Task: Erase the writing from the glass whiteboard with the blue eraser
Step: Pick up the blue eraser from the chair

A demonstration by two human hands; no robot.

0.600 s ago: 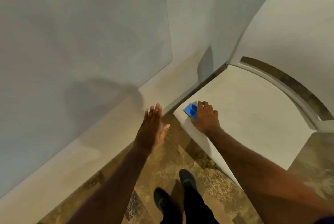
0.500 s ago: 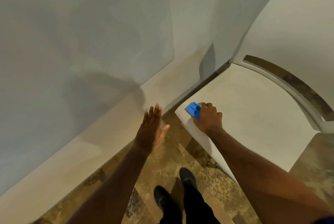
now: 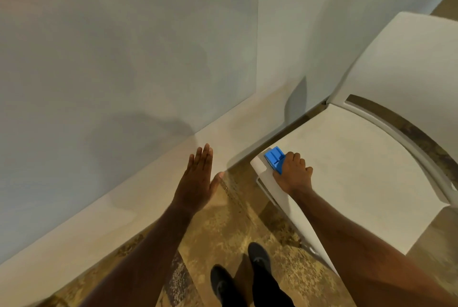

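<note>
Head view is showing the right hand point(image 3: 293, 175) curling over the blue eraser point(image 3: 274, 158), seemingly light and rigid, best gripped across its sides, at the chair seat's point(image 3: 359, 170) front corner, while the left hand point(image 3: 197, 183) is hovering flat, holding nothing.

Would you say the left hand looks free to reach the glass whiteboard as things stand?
Probably yes: the left hand is open with straight fingers, holds nothing, and nothing stands between it and the glass whiteboard ahead.

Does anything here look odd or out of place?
Only mildly: the blue eraser sits on the corner of a white chair seat, under the right hand. Nothing looks spilled or damaged.
</note>
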